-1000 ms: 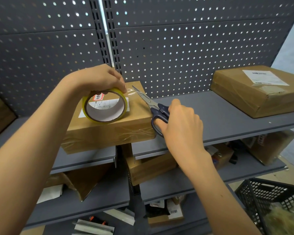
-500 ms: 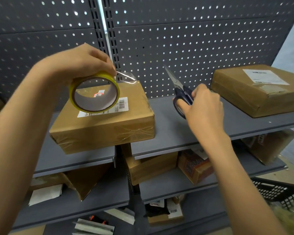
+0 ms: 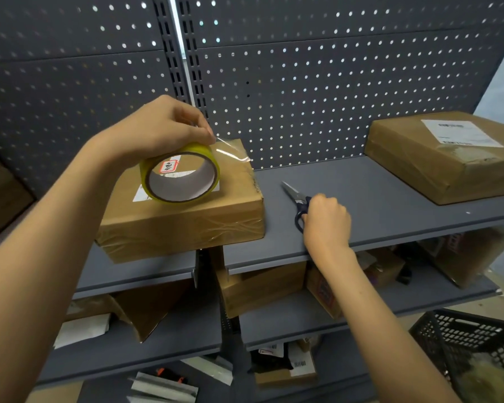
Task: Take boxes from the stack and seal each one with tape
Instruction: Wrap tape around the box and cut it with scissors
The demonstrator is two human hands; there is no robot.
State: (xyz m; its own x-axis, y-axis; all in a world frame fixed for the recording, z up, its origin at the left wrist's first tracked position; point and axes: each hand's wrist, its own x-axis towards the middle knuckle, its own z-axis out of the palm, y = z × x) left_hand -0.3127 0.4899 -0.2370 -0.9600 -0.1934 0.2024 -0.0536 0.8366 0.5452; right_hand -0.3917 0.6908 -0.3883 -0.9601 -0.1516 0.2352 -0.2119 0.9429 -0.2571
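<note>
Left hand (image 3: pixel 160 132) grips the tape roll (image 3: pixel 179 173) above the taped box (image 3: pixel 184 216), loose end ready; right hand (image 3: pixel 326 221) holds scissors (image 3: pixel 297 203) flat on the shelf (image 3: pixel 390 205), apparently parking them.

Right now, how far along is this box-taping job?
The near box looks sealed, with clear tape wrapped across its front edge. The left hand grips the tape roll above it, a loose tail hanging free. The right hand holds the scissors, which lie on the shelf. Whether the far box or those below need tape, I can't tell.
</note>
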